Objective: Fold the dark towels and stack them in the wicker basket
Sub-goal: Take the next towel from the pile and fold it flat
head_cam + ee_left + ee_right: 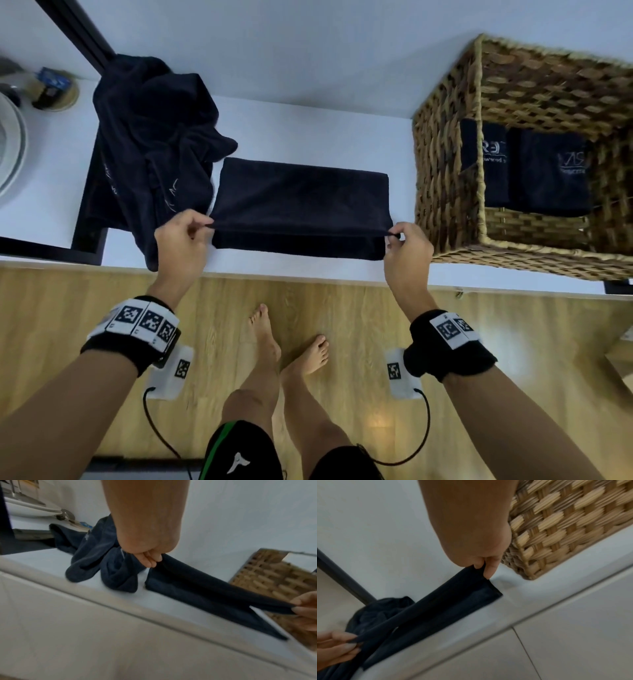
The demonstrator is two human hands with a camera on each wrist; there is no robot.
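A dark navy towel [301, 195] lies doubled over on the white counter [308, 130]. My left hand [202, 226] pinches the left corner of its upper layer, and my right hand [397, 236] pinches the right corner. That layer is stretched taut between them, a little above the lower layer [197, 588] [445, 601]. The pinches show at the left hand [150, 561] and the right hand [483, 568]. A heap of unfolded dark towels [154, 147] lies to the left. The wicker basket [448, 178] on the right holds two folded dark towels [548, 171].
A white basin [10, 144] and a small round dish with bottles [54, 92] stand at the far left. A black frame [85, 236] runs under the heap. The basket stands close beside my right hand. Wooden floor and my bare feet lie below the counter edge.
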